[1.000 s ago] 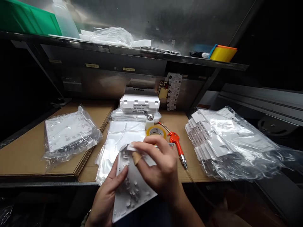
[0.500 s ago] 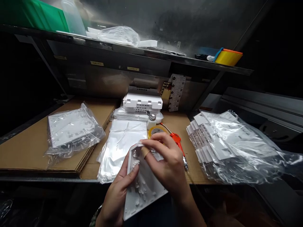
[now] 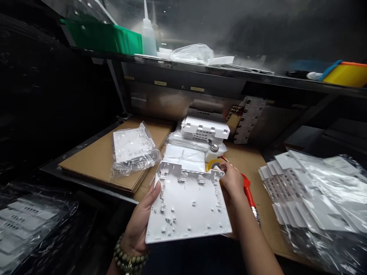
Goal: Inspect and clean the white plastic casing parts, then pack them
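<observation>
My left hand (image 3: pixel 140 219) grips the left edge of a white plastic housing panel (image 3: pixel 186 194), thumb on its inner face. The panel's inside, with small posts and clips, faces me. My right hand (image 3: pixel 231 179) is at the panel's upper right corner, fingers curled together; what they hold, if anything, is mostly hidden behind the corner. Just beyond those fingers lies a roll of yellow tape (image 3: pixel 210 164). A small white dispenser bottle (image 3: pixel 212 152) with a metal top stands behind it. To the right of my right hand is a red air gun (image 3: pixel 249 191).
White plastic bags (image 3: pixel 185 154) lie behind the panel, with stacked white housings (image 3: pixel 205 129) beyond. Left, a bagged panel (image 3: pixel 133 147) rests on cardboard (image 3: pixel 86 162). Several bagged panels (image 3: pixel 312 191) lie right. Above runs a shelf (image 3: pixel 243 74) with a green bin (image 3: pixel 106 38).
The panel has turned from tilted and edge-on to facing me. My right hand has moved from its inner side to its upper right corner. The view has swung left.
</observation>
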